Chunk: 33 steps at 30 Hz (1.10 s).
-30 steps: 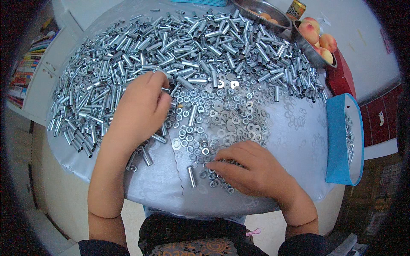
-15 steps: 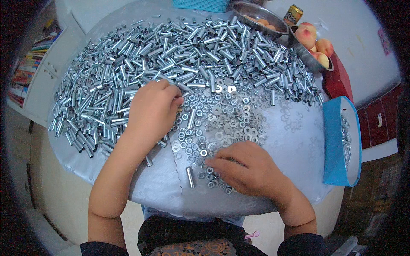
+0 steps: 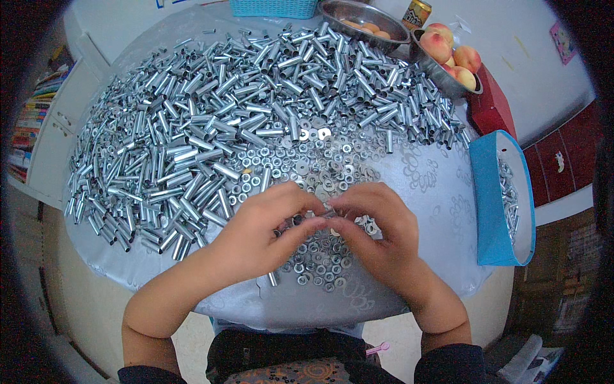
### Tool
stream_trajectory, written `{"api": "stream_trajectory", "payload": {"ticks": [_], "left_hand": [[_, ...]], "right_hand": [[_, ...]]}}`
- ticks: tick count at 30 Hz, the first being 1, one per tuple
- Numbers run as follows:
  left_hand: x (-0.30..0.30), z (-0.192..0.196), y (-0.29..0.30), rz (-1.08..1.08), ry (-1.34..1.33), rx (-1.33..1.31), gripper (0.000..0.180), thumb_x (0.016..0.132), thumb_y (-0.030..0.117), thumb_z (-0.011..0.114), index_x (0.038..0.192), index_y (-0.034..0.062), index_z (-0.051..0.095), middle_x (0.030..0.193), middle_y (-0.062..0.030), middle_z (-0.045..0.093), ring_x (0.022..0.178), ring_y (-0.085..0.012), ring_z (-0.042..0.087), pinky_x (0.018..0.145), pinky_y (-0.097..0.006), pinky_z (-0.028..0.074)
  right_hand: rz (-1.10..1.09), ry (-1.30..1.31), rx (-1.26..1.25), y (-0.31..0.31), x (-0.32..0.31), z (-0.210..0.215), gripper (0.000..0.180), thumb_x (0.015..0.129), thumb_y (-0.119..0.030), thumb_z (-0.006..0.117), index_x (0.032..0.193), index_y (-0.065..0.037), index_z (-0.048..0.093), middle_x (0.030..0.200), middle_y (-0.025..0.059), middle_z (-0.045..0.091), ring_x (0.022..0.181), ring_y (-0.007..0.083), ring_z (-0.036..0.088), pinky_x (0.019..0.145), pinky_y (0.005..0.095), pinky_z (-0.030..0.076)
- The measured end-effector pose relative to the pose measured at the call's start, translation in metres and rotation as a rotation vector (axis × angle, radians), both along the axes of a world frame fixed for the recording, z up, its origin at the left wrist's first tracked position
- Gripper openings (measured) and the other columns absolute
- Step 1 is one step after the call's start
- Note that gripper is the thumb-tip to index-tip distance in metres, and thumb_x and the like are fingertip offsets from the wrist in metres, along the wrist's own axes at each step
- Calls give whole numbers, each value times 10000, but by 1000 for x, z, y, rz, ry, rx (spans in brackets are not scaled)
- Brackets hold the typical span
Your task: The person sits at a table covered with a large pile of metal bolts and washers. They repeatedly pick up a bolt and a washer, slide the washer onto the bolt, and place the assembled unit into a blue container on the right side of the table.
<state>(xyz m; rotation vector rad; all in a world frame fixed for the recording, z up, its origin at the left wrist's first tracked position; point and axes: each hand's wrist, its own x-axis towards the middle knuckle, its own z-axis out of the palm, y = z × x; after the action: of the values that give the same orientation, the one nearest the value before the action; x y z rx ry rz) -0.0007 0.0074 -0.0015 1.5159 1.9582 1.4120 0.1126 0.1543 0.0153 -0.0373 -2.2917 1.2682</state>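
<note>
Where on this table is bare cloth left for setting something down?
Bare tablecloth lies between the washers and the blue box, and along the near edge below both hands. The far and left parts are crowded with metal tubes; bowls fill the far right.
</note>
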Motion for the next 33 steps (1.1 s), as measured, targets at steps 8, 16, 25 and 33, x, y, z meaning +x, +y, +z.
{"api": "stream_trajectory", "payload": {"ticks": [8, 16, 25, 33], "left_hand": [[12, -2, 1, -127, -391, -160, 173, 855, 145, 576, 963, 16, 540, 799, -102, 546, 704, -172, 529, 632, -293, 433], [11, -7, 1, -284, -407, -187, 238, 899, 163, 508, 1072, -1, 517, 892, -130, 589, 818, -174, 563, 726, -312, 438], [14, -7, 3, -359, -566, -108, 261, 916, 155, 492, 1121, -4, 472, 931, -113, 615, 830, -138, 566, 722, -271, 439], [11, -7, -1, -247, -778, -75, 309, 919, 118, 460, 1202, 14, 392, 1026, -94, 567, 916, -149, 515, 812, -283, 398]], "right_hand": [[-67, 181, 167, 9, 6, 2, 221, 678, 2, 713, 882, -46, 643, 896, 94, 625, 815, 221, 615, 698, 298, 500], [-64, 193, 106, 8, 12, 4, 233, 687, 4, 706, 906, -53, 646, 909, 97, 622, 827, 226, 605, 710, 298, 496], [86, 86, 147, 7, 8, -2, 240, 700, -48, 703, 929, -75, 635, 908, 91, 615, 857, 247, 592, 753, 342, 479], [60, 103, 270, 11, 3, 2, 217, 710, -48, 682, 917, -85, 628, 908, 82, 610, 867, 260, 579, 744, 363, 459]]}}
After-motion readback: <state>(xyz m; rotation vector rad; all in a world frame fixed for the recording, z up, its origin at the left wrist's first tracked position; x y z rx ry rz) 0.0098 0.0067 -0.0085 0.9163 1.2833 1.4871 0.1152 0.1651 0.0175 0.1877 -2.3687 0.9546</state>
